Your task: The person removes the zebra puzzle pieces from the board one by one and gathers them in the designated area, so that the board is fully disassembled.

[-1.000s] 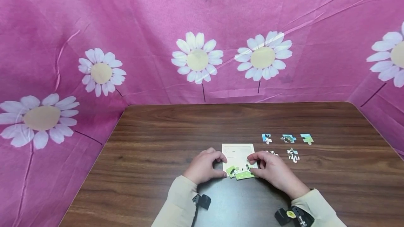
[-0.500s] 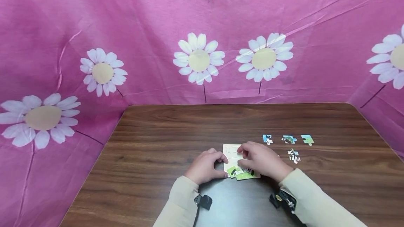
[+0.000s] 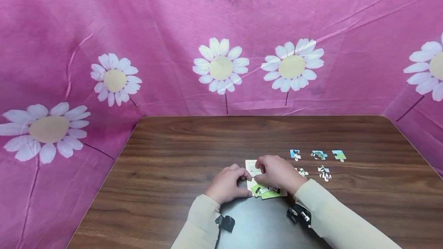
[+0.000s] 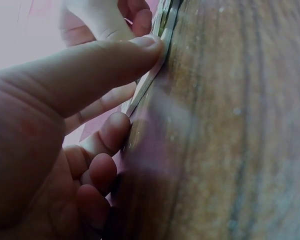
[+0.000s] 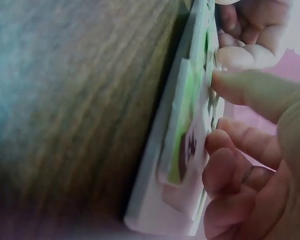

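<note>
A small white puzzle board (image 3: 249,166) lies near the table's front. Along its near side sit green jigsaw pieces (image 3: 271,194) with black-and-white print. At the left edge my left hand (image 3: 227,184) steadies the board, thumb by the near corner and curved fingers farther up; the left wrist view shows the thumb (image 4: 115,57) against the edge. My right hand (image 3: 281,173) reaches over the board from the right. In the right wrist view its thumb and fingertips touch the top, beside a raised green piece (image 5: 179,150). Whether they pinch a piece is hidden.
Several loose jigsaw pieces lie right of the board: a blue-and-white one (image 3: 295,155), a blue-green one (image 3: 318,155), a green one (image 3: 339,155) and a black-and-white one (image 3: 324,173). One more (image 3: 302,172) lies beside my right hand. A pink flowered cloth (image 3: 166,49) hangs behind the table.
My right hand has moved left from the board's right edge to over its middle and left part. The left hand stays at the left edge.
</note>
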